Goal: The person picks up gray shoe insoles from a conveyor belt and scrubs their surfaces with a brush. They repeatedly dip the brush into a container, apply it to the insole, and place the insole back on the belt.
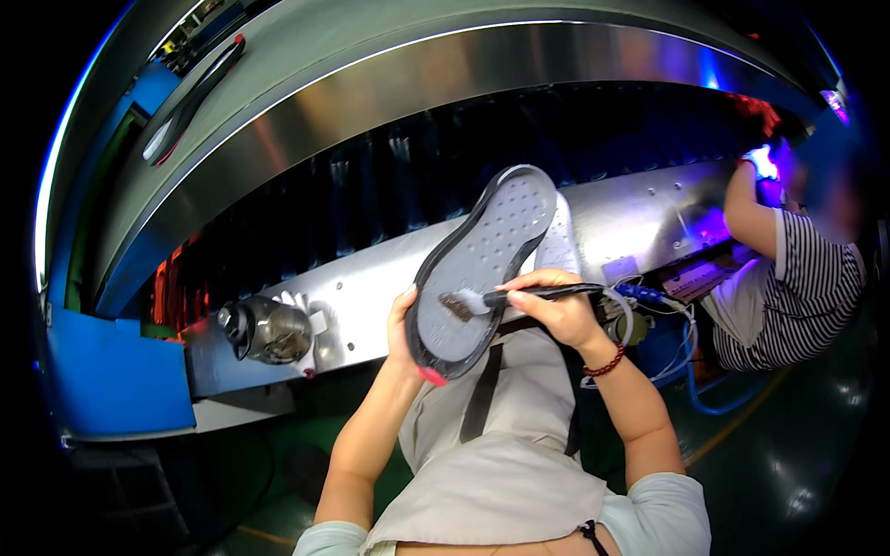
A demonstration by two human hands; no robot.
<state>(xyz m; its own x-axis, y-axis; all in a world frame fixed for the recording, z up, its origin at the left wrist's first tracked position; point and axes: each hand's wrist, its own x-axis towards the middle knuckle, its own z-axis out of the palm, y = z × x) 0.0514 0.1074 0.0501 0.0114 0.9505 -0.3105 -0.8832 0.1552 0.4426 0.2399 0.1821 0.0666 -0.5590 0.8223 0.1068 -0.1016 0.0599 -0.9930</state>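
Observation:
My left hand (pixel 400 335) grips the edge of a shoe sole (pixel 501 232), which has a grey dimpled inner face, a raised black rim and a red patch at its near end. The sole is tilted up toward me above the front of the metal ledge. Between the fingers of my right hand (pixel 564 313) is a brush (pixel 547 292) with a black handle and a pale hose at its back end. Its dark bristles touch the near part of the sole's inner face. Partly hidden behind this sole, a white sole (pixel 560 243) rests at the ledge.
A metal ledge (pixel 371 269) runs along the machine, with a clear, dark-topped pot (pixel 280 334) on its left part. On the belt (pixel 297 37) beyond lies a black-and-red sole (pixel 192 104). A co-worker in a striped shirt (pixel 807 296) is at right, near cables and a blue hose (pixel 695 380).

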